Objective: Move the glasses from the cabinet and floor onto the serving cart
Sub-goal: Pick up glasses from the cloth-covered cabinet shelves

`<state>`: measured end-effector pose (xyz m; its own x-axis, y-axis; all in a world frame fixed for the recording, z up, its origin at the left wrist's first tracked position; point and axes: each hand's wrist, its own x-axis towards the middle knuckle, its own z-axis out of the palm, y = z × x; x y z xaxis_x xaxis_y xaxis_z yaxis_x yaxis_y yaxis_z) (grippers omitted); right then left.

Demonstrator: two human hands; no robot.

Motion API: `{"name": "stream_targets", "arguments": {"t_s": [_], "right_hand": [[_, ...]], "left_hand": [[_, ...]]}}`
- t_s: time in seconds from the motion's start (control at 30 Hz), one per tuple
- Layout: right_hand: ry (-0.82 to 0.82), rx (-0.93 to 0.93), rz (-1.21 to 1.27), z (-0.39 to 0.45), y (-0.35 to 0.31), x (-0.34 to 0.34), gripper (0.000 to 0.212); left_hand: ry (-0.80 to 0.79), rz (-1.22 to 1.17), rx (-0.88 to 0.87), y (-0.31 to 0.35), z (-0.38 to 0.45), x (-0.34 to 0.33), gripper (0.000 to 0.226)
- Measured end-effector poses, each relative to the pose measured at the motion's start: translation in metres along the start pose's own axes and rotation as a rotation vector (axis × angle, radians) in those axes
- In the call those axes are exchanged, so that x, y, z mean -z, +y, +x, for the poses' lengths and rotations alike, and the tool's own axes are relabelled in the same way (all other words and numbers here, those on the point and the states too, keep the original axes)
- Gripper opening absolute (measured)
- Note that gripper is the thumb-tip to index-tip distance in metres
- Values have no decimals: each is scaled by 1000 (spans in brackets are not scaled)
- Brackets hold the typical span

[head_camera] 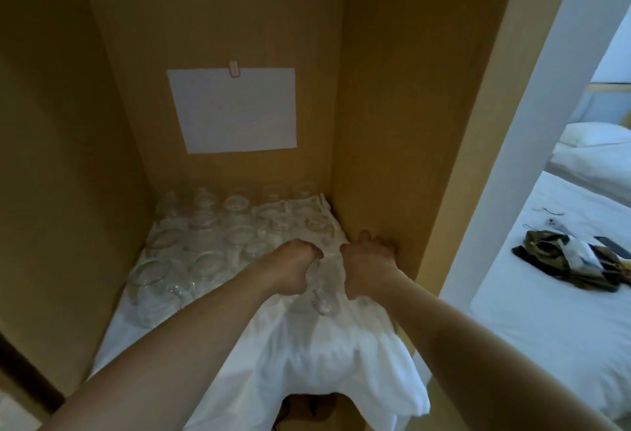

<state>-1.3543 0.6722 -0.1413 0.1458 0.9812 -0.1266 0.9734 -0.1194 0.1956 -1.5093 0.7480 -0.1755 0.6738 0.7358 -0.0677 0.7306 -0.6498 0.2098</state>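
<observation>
Bare forearms reach in from the bottom corners, meeting over a rumpled white cloth (307,345) that drapes the cabinet shelf and spills in soft folds over its front edge. At the near right of the shelf, the left hand (296,268) and right hand (367,265) both curl downward with bent fingers around clear glasses (322,289) between them; each grip looks closed on a glass, though the blurred, transparent walls make the exact contact hard to read. The right hand lies just beside the right wall of the cabinet (392,123), a smooth tan panel box.

Behind and left of the hands, rows of glasses (205,236) stand crowded on the cloth, round-rimmed and colourless, filling the shelf back to the rear panel. A plain white sheet of paper (234,109), rectangular, hangs on that panel under a small clip (234,69).

Through the opening at right is a bed (563,311) with smooth white bedding, a pillow (596,135), a crumpled olive and white garment (573,259) and a dark phone (613,246).
</observation>
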Motion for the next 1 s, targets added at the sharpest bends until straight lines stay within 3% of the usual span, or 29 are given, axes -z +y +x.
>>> {"name": "stream_targets", "arguments": {"t_s": [0.27, 0.9, 1.0], "right_hand": [[-30, -2, 149, 46, -11, -1, 85], [68, 83, 310, 71, -13, -22, 65], [44, 95, 313, 65, -10, -21, 93]], "left_hand": [[24, -92, -53, -31, 17, 4, 70], [29, -46, -28, -19, 16, 4, 59], [44, 45, -7, -7, 10, -3, 52]]}}
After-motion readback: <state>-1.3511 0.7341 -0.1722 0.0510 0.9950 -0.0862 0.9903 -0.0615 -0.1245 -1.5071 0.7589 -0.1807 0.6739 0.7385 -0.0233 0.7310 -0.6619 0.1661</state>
